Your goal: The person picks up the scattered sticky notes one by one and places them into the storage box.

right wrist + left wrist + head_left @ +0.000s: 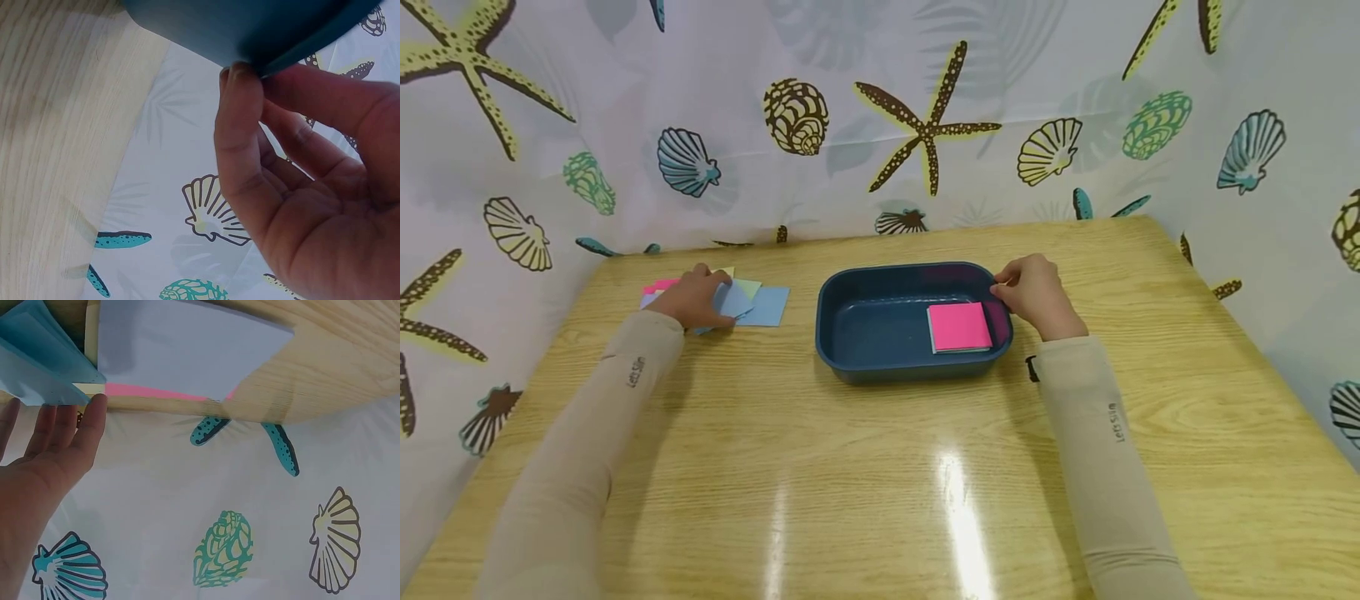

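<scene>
On the left of the wooden table (880, 467) lies a loose spread of paper squares (766, 307) in blue, pink and pale yellow. My left hand (698, 297) rests on that spread. In the left wrist view its straight fingers (56, 434) touch a raised blue sheet (44, 362), beside a pale blue sheet (187, 344) and a pink one (150, 392). A dark blue tray (850, 367) sits mid-table with a pink-topped paper stack (958, 325) in its right end. My right hand (1033, 292) pinches the tray's far right rim (250, 25) between thumb (240, 106) and fingers.
A curtain printed with shells and starfish (925, 125) closes in the table at the back and on both sides. Bare wood stretches in front of the tray toward me. A dark strap (1032, 368) shows at my right wrist.
</scene>
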A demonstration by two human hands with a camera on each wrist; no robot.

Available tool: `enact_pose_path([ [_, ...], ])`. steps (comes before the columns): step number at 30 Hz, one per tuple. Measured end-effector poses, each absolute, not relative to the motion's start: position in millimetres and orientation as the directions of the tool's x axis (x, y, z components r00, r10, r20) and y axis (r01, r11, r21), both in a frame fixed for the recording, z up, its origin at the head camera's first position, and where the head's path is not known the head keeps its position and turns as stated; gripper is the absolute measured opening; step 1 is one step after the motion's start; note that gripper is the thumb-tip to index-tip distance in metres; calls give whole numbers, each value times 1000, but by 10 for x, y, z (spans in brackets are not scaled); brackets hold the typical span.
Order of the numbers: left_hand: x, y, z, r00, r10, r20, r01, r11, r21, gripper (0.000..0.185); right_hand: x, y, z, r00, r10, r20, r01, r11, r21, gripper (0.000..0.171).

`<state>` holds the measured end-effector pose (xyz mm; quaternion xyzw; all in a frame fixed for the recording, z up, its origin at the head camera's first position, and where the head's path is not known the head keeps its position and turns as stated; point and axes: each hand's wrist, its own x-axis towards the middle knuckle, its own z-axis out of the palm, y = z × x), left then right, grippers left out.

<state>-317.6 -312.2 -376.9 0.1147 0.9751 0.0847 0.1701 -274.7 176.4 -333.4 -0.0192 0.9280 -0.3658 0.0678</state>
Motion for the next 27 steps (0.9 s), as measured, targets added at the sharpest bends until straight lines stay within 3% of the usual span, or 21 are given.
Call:
enact_pose_path([
  [7, -3145, -2929, -3553, -928, 307, -210, 257, 938, 234, 71, -2738, 1751, -3349, -987, -85, -134, 34, 714, -699, 26],
  [13, -3102, -2414, -3234, -925, 367, -97, 327, 901, 285, 74, -2738, 1755, -3365, -987, -83, -140, 40, 713, -700, 26],
  [19, -3033, -1788, -3045, -861, 506, -55, 476, 839, 264, 71, -2747, 1770, -3363, -988, -75, -135, 40, 719, -694, 26],
  [27, -2965, -994, -2960, -743, 646, -175, 617, 763, 194, 69, -2756, 1799, -3348, -991, -74, -109, 22, 724, -689, 24],
])
